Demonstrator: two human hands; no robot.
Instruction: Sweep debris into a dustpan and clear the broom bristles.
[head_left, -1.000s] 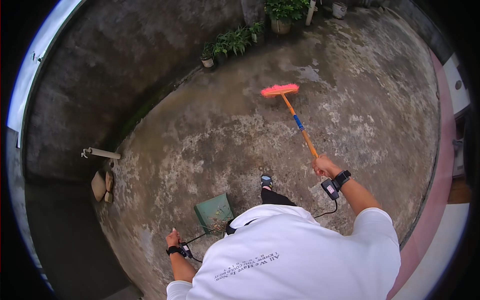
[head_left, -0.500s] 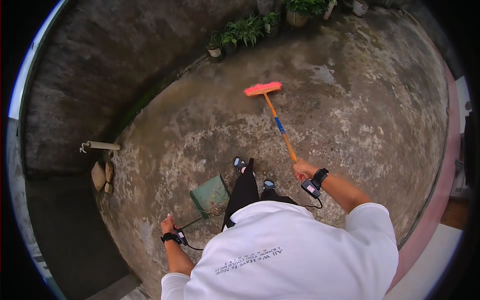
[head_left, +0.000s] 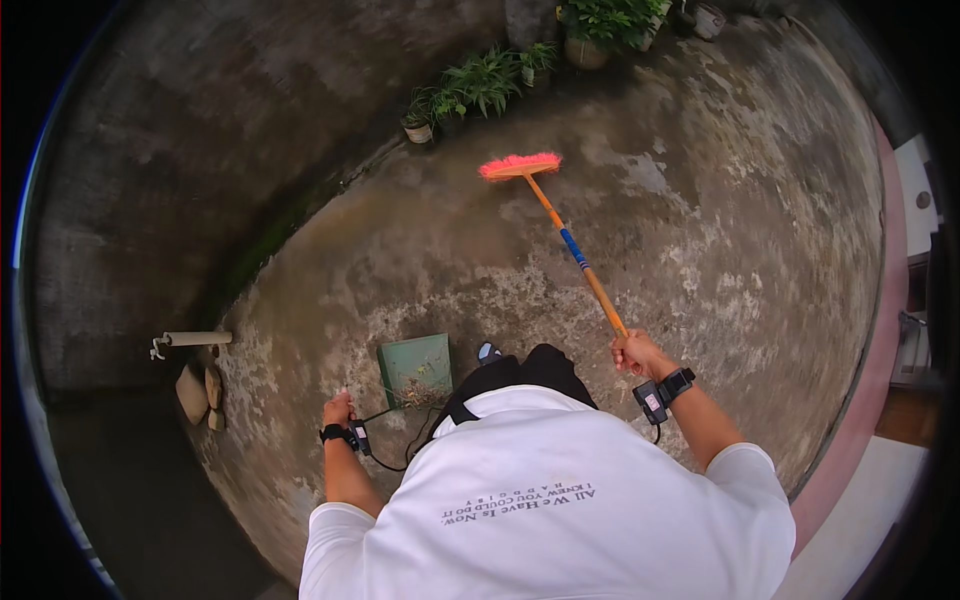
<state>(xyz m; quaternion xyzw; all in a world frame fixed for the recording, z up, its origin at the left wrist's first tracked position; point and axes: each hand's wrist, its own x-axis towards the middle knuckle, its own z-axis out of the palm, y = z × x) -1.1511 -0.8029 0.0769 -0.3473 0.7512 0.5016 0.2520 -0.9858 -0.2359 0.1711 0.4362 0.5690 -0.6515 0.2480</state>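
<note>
My right hand (head_left: 636, 354) grips the end of an orange broom handle with a blue band (head_left: 572, 250). The broom's pink bristle head (head_left: 520, 166) rests on the concrete floor ahead of me, near the wall. My left hand (head_left: 338, 408) is closed low at my left side, and a thin dark handle seems to run from it to a green dustpan (head_left: 413, 362). The pan lies on the floor just left of my feet, with dry leaves and twigs at its near edge. Both wrists wear black bands. My dark shoe (head_left: 489, 352) shows beside the pan.
A stained concrete wall (head_left: 200, 180) curves along the left. Potted green plants (head_left: 480, 80) line its base at the back. A short white pipe (head_left: 192, 339) sticks out of the wall low on the left, with stones (head_left: 195, 392) under it. A pink kerb (head_left: 880, 330) borders the right.
The broom head has shifted left across the floor and now lies closer to the wall. I have stepped forward, and the dustpan has stayed by my left hand.
</note>
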